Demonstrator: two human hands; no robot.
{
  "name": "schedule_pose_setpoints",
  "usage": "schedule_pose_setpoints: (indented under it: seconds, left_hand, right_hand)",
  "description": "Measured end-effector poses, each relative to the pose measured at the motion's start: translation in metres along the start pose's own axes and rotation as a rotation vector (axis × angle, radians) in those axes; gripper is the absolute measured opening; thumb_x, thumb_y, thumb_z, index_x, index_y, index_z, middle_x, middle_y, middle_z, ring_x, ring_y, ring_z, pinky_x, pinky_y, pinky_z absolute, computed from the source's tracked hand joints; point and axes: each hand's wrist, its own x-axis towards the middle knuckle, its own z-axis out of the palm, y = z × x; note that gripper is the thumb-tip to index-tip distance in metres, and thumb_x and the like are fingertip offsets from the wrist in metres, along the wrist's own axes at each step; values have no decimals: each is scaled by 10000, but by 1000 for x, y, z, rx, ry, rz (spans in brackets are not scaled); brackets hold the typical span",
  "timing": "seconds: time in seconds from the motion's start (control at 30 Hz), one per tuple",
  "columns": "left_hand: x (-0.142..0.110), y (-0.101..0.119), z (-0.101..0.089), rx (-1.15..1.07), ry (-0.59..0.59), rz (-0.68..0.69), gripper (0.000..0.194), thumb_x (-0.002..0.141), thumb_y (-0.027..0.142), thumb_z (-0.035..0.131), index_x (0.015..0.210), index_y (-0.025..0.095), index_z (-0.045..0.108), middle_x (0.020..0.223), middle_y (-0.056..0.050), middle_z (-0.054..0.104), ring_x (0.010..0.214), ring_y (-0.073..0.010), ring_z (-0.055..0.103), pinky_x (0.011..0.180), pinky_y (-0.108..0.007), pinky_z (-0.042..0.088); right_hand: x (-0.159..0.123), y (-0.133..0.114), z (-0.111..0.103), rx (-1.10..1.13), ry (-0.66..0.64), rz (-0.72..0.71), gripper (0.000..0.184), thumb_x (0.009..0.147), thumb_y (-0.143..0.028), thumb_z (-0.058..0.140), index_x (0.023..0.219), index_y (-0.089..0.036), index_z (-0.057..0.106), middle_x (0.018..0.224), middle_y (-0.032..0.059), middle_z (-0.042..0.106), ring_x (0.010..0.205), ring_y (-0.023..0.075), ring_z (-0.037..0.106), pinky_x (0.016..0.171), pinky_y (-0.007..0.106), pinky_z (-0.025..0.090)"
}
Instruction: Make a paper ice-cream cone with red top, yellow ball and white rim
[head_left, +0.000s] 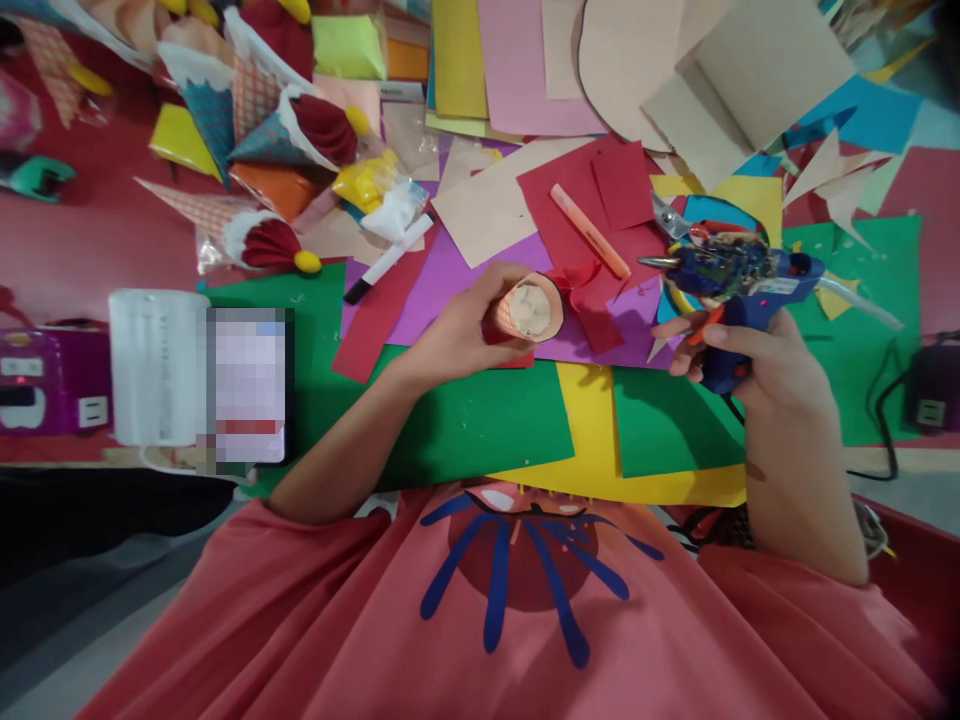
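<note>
My left hand [465,325] is wrapped round a small paper cone [531,308] with a checked pattern, its round cream end facing up toward me. A strip of red paper [581,285] lies against the cone's far side. In my right hand [765,360] is a blue glue gun [750,310], gripped by its handle, with the metal nozzle pointing left toward the cone. A clear glue stick [862,300] sticks out of the gun's back. The gun's nozzle and the cone are apart.
Finished paper cones [285,130] with dark red tops lie at the back left. A white marker [390,258], an orange marker [590,232] and scissors [671,215] rest on coloured paper sheets. A phone [251,385] stands left, beside a white box [159,365]. A black cable [892,430] runs at right.
</note>
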Motion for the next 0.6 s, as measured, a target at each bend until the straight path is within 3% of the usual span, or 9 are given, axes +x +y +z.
schedule_pose_setpoints:
  seconds: [0.2,0.37,0.5,0.6]
  left_hand:
    - [2,5,0,50,-8,-124,498,776,315,719,1205,198,494,1148,-62,626,1039,-190,636,871,-325,536]
    - [0,-2,4,38,82,-165,564,793,442,708,1233,223,432,1102,-59,630,991,-187,647,828,-325,541]
    - [-3,-6,8,-8,110,-236,567,806,507,681,1216,237,396,983,-27,638,811,-157,665,674,-276,537]
    - [-3,-5,9,22,91,-248,552,795,516,689,1187,233,422,1026,-37,648,888,-178,679,712,-281,545]
  right_hand:
    - [19,-5,28,79,-38,-150,258,585,-329,865,630,-169,669,626,36,714,397,108,578,323,218,377]
    - [19,4,34,128,-88,-139,248,631,-371,857,691,-188,702,655,26,714,466,101,576,352,217,368]
    - [20,19,30,23,-75,-170,280,656,-448,838,734,-219,699,624,-1,672,468,102,537,387,241,384]
    - [22,31,27,-155,-50,-206,287,715,-503,786,781,-239,698,637,8,675,533,147,594,470,290,466]
